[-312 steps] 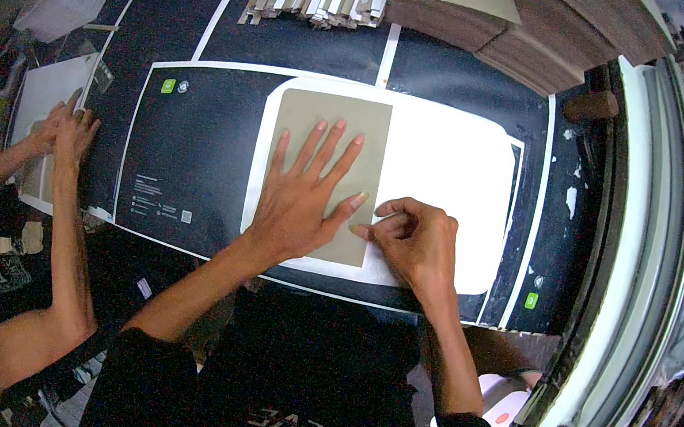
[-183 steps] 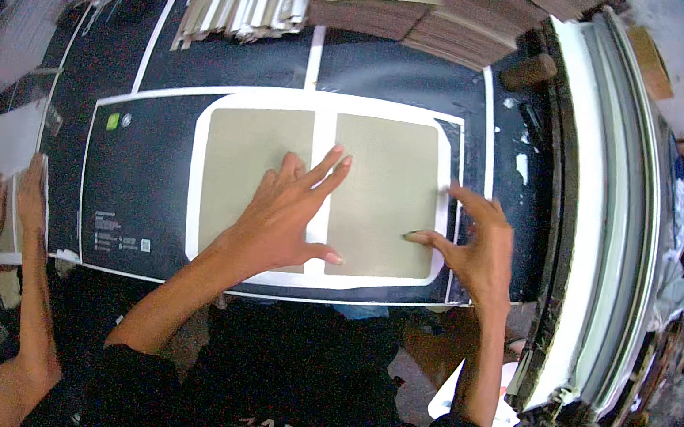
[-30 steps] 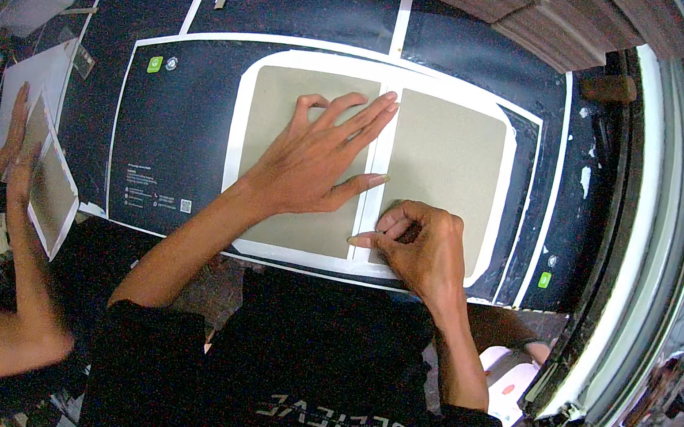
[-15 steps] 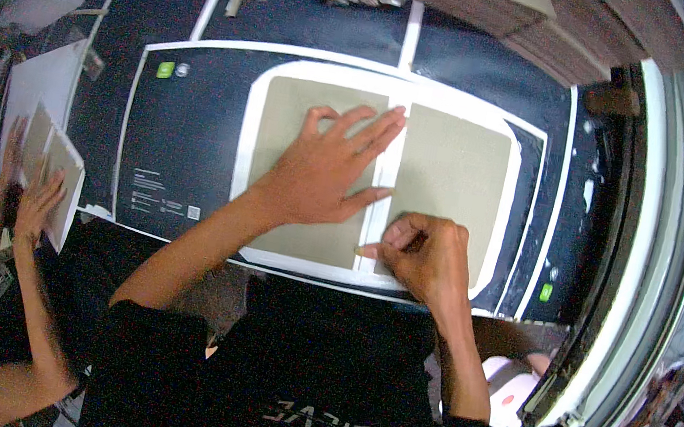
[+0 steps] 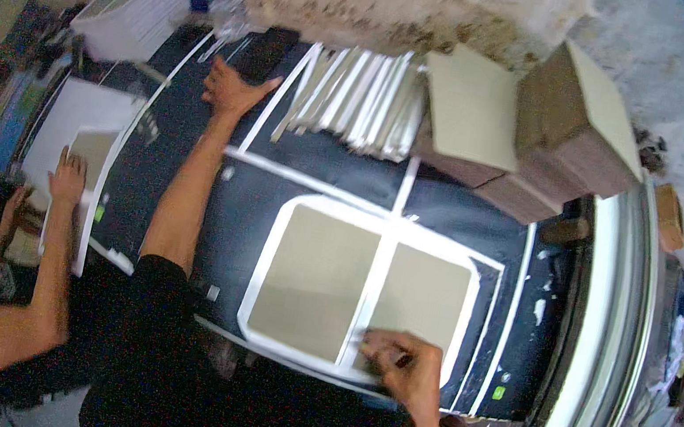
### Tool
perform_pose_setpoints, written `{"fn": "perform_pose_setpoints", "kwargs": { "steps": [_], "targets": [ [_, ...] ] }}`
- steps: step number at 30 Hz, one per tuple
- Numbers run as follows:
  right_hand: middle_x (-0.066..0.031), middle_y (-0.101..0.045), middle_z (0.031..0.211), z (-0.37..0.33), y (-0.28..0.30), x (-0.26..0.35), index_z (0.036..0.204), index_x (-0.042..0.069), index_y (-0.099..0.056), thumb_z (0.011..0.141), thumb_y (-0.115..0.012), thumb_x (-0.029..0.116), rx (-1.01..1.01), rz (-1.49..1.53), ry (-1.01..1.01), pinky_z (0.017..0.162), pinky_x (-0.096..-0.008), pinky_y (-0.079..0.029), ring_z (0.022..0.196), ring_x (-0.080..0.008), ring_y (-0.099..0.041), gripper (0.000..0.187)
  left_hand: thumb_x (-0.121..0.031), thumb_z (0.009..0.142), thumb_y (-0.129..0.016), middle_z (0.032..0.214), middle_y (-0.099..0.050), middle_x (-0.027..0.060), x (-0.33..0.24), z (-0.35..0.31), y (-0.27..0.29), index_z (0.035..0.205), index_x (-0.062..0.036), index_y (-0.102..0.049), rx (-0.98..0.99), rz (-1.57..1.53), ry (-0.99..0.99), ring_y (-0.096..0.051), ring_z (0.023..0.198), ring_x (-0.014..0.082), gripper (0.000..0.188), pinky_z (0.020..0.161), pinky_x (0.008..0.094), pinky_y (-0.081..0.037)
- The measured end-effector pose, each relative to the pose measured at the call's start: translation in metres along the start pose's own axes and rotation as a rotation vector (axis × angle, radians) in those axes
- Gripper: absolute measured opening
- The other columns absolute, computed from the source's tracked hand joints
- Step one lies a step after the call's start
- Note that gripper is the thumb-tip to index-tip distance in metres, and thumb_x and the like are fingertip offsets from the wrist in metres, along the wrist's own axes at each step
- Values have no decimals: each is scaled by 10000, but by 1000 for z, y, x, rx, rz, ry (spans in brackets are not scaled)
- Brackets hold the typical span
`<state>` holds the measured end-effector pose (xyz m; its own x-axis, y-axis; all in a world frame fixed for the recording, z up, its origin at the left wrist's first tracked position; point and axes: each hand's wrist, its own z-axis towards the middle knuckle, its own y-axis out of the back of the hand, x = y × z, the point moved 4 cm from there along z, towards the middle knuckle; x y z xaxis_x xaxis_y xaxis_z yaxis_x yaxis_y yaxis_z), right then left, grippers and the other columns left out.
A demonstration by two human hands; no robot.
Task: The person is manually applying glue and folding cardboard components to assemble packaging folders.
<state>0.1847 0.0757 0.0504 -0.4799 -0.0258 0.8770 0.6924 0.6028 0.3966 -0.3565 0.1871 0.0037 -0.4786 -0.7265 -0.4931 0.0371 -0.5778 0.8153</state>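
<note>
My left hand [image 5: 234, 91] reaches far out over the dark table, thumb and fingers apart, with nothing seen in it. Just beyond it lies a black rectangular object [image 5: 269, 54]; whether they touch I cannot tell. Two grey-beige boards, the left one [image 5: 316, 276] and the right one [image 5: 426, 294], lie side by side on a white sheet with trimmed corners [image 5: 258, 290]. A narrow pale strip [image 5: 369, 294] runs between them. My right hand [image 5: 409, 369] is over the strip's near end and the right board, fingertips pinched; anything between them is too small to make out.
A bundle of pale strips [image 5: 360, 100] lies at the back, beside stacked grey boards [image 5: 579, 130]. White-edged stacked pieces [image 5: 132, 10] stand far left. At left, a co-worker's hands [image 5: 68, 175] handle a board. A long pale rail [image 5: 607, 345] borders the right side.
My left hand has left the boards and moved far left and away from me. My right hand stays near the strip's near end, still pinched. The view has shifted, showing more of the back.
</note>
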Motion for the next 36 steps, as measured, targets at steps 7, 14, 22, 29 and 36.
{"fn": "perform_pose_setpoints", "kwargs": {
  "steps": [7, 14, 22, 29, 36],
  "targets": [
    [-43, -715, 764, 12, 20, 8, 1041, 11, -789, 942, -710, 73, -112, -36, -50, 569, -240, -482, 648, -66, -581, 141, -609, 462, -928, 1384, -560, 335, 29, 94, -38, 1494, 128, -299, 228, 42, -42, -564, 1289, 443, 1416, 1101, 574, -420],
    [-137, -756, 947, 78, 20, 52, 1017, 47, -775, 888, -682, 79, -173, 8, 568, 786, -361, -566, 854, -240, -724, 162, -442, 492, -936, 1442, -493, 316, 17, 20, 21, 1403, 82, -468, 52, -57, -201, -483, 1350, 429, 1150, 1127, 459, -422],
    [-163, -774, 1046, 230, -5, 148, 1177, 1, -740, 1002, -671, 324, -241, 280, 688, 842, -318, -547, 930, -198, -738, 374, -184, 550, -868, 1076, -535, 176, -27, -164, 139, 1173, -1, -492, -106, -393, -477, -583, 1013, 370, 750, 913, 471, -485],
    [-159, -724, 1112, 250, -46, 161, 1265, -47, -681, 1029, -643, 325, 202, 570, 506, 768, -335, -641, 878, -200, -719, 442, -163, 553, -875, 1051, -539, 174, -44, -194, 164, 1164, -1, -493, -81, -434, -474, -587, 1004, 354, 739, 892, 455, -487],
    [-145, -761, 945, 245, -40, 155, 1200, -35, -725, 955, -745, 333, 103, 581, 502, 652, -283, -610, 740, -170, -734, 442, -172, 554, -879, 1090, -540, 182, -48, -204, 163, 1212, 2, -473, -48, -375, -455, -589, 1041, 367, 792, 913, 469, -489]
  ]
}}
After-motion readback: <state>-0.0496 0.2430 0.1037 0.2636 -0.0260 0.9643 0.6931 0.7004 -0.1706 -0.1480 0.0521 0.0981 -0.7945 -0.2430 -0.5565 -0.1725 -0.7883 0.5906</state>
